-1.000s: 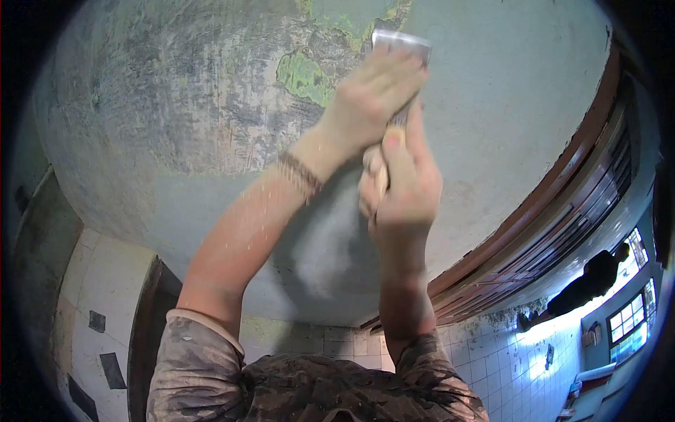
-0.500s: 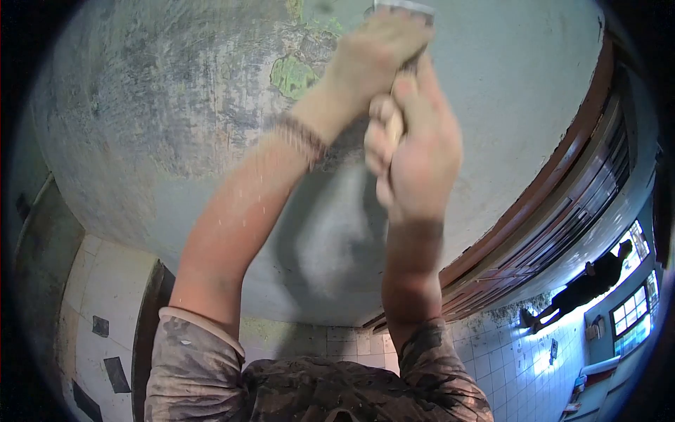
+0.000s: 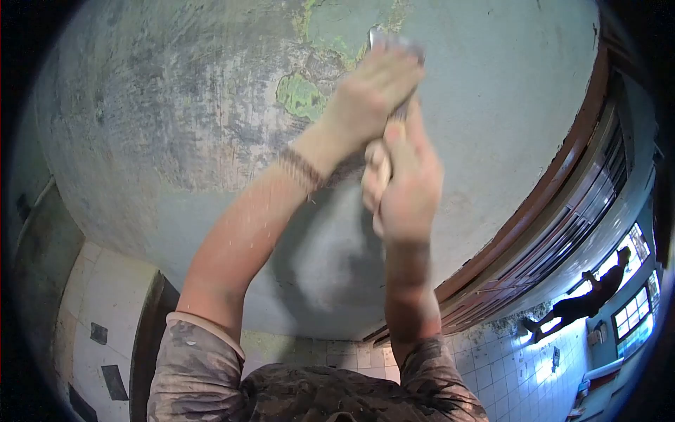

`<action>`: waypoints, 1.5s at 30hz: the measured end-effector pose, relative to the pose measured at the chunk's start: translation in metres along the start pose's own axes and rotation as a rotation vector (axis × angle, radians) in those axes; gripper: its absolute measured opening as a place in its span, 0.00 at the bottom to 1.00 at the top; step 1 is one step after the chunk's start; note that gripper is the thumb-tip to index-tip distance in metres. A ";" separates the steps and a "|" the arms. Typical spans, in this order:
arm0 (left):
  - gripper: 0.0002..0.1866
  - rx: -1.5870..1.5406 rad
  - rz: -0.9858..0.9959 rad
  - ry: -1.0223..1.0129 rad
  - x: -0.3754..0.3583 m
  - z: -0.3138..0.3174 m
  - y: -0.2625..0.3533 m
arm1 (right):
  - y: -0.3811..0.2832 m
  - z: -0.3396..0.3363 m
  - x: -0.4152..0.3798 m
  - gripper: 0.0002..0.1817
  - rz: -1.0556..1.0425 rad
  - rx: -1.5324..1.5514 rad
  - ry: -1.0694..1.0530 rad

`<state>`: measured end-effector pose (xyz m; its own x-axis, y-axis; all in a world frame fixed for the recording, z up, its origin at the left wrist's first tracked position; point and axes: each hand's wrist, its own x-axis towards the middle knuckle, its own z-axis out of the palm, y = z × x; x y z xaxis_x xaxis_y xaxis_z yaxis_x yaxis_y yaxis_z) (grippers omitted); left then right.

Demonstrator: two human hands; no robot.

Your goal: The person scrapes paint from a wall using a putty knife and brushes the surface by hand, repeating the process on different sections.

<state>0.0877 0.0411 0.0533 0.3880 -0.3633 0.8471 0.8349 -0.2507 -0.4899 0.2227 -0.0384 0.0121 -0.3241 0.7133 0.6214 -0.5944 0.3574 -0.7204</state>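
Observation:
A scraper (image 3: 399, 43) with a broad metal blade and a light wooden handle is held up against the painted wall (image 3: 503, 91). My right hand (image 3: 408, 186) is closed around its handle, thumb pointing up along it. Over the blade lies my left hand (image 3: 376, 91), fingers together and pressing on the metal near its edge. Both hands are slightly blurred. Just left of the blade, the wall has patches of bare green (image 3: 300, 96) where paint has come off, with a large grey scraped area (image 3: 204, 98) farther left. Pale flecks dot my left forearm.
A brown-framed window with bars (image 3: 555, 232) runs along the right side. Another person (image 3: 590, 292) stands at the far right on the tiled floor (image 3: 492, 359), near bright windows. At the lower left is a pale surface with dark squares (image 3: 114, 382).
Both hands and the scraper have moved down the wall and slightly left, uncovering more wall above the blade. The far person's arm has shifted.

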 end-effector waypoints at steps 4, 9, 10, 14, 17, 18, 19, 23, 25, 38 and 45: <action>0.16 -0.124 -0.095 -0.074 0.055 -0.003 -0.022 | -0.048 0.022 0.038 0.15 -0.005 -0.024 -0.024; 0.14 -0.001 -0.040 0.062 -0.009 -0.002 0.017 | 0.002 -0.002 -0.012 0.25 0.048 -0.052 0.010; 0.16 -0.020 -0.064 0.018 -0.011 -0.001 0.017 | 0.006 -0.001 -0.011 0.28 0.006 -0.049 0.029; 0.17 -0.110 -0.110 -0.053 0.043 0.005 -0.016 | -0.042 0.022 0.035 0.28 -0.071 -0.167 -0.014; 0.17 -0.145 -0.225 -0.097 0.034 -0.002 -0.006 | -0.024 0.005 0.022 0.28 -0.192 -0.277 -0.097; 0.18 -0.085 -0.179 -0.065 0.010 -0.001 0.005 | -0.019 0.005 0.003 0.28 -0.022 -0.142 -0.023; 0.19 -0.022 -0.128 -0.032 -0.004 -0.002 0.012 | -0.014 0.001 0.002 0.28 -0.023 -0.142 -0.027; 0.18 -0.054 -0.107 -0.065 0.035 0.009 -0.017 | -0.033 0.009 0.024 0.28 -0.055 -0.106 -0.016; 0.17 -0.097 -0.146 -0.045 0.049 0.010 -0.021 | -0.052 0.020 0.041 0.29 -0.063 -0.152 -0.062; 0.17 -0.065 -0.141 0.010 0.027 0.011 -0.005 | -0.036 0.003 0.017 0.27 -0.033 -0.160 -0.071; 0.17 -0.167 -0.162 0.048 0.038 0.015 -0.009 | -0.044 0.006 0.024 0.25 -0.110 -0.246 -0.073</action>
<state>0.1006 0.0428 0.0926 0.2317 -0.3470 0.9088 0.8069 -0.4532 -0.3788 0.2366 -0.0412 0.0607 -0.3254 0.6197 0.7142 -0.4355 0.5722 -0.6949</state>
